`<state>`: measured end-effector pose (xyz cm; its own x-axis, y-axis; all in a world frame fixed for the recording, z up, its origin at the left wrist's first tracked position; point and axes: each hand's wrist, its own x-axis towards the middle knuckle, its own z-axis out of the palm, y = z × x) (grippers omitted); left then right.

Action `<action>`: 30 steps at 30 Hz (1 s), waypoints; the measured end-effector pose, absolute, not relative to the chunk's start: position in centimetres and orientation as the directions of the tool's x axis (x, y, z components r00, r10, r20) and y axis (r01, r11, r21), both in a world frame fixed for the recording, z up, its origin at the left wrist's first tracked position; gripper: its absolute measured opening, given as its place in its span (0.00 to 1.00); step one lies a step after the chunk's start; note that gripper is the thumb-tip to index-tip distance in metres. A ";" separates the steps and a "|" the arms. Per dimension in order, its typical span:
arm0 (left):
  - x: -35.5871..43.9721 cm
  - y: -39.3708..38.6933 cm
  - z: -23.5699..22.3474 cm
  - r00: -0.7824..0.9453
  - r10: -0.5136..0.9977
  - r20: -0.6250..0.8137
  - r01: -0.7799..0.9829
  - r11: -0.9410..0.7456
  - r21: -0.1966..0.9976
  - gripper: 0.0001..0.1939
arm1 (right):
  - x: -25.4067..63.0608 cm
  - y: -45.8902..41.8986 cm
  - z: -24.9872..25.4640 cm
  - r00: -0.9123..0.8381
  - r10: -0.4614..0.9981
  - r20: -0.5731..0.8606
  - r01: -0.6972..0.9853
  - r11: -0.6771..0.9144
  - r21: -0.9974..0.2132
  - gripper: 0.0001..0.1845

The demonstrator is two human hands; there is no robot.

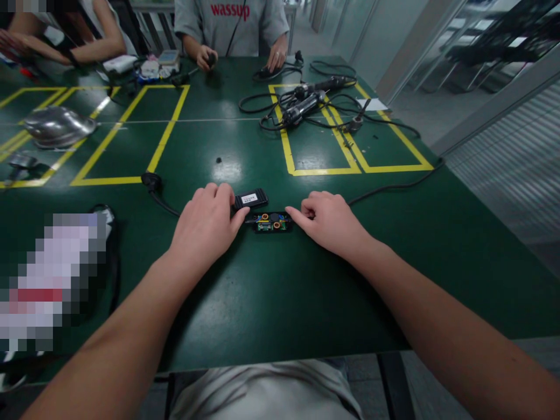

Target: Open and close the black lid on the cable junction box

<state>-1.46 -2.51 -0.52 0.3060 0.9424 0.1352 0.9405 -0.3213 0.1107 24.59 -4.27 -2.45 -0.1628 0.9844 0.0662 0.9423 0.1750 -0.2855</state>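
Observation:
A small open black case point(272, 228) with a green circuit board, copper-ringed coils and thin wires inside lies flat on the table between my hands. My left hand point(203, 220) is curled over the black power cord point(168, 207) at the case's left end, its thumb close to the case. My right hand point(332, 221) is closed round the cord at the other end, thumb tip by the case's right edge. Both palms hide the cord inside them. Just behind the case, near my left fingertips, rests its black ribbed cover point(251, 199) with a white label.
A black plug point(151, 182) lies to the left on the green table point(280, 303). Corded electric screwdrivers point(304, 108) lie at the back right. A shiny metal shell point(56, 125) sits far left, above a pixelated item point(52, 274). Across the table, a person's hands point(276, 55) handle dark parts.

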 end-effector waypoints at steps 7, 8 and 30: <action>-1.7 -1.3 -1.6 0.413 0.897 0.157 0.797 -0.439 0.414 0.19 | 24.2 -4.3 -2.1 -0.156 0.987 0.044 0.939 0.162 -0.303 0.26; -1.7 -1.2 -1.5 0.407 0.903 0.142 0.792 -0.426 0.437 0.18 | 24.2 -4.3 -2.0 -0.159 0.987 0.037 0.939 0.162 -0.303 0.25; -1.7 -2.3 -1.3 0.714 0.665 0.219 0.493 -0.700 0.517 0.17 | 24.4 -4.0 -2.0 -0.204 0.979 -0.009 0.938 0.193 -0.287 0.18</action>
<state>-1.65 -2.27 -1.29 0.7140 0.6651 0.2187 0.4932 -0.6995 0.5171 24.39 -3.97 -2.05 -0.2039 0.9789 -0.0086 0.9382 0.1929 -0.2873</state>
